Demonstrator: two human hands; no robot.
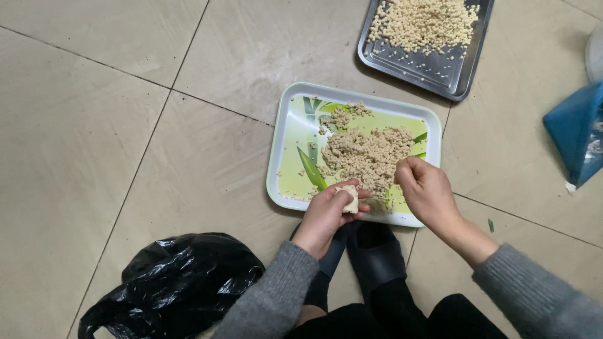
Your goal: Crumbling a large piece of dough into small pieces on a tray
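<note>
At bottom left of frame, black plastic bag (pixel 173 282) on tile floor (pixel 94 125). Bottom centre: dark slippers (pixel 370 251). Left hand (pixel 326 213) curled around a pale lump (pixel 349 198) at the green tray's (pixel 289 144) near edge. Right hand (pixel 427 188) fingers pinched together over the pile of crumbs (pixel 367 154). Upper right: metal tray (pixel 440 69) holding paler crumbs; blue bag (pixel 575 132) at right edge.

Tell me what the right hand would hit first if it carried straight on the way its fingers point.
Most likely the heap of beige crumbs on the green tray: the right hand points its pinched fingers up-left at the heap's edge, though height above it is unclear.
</note>
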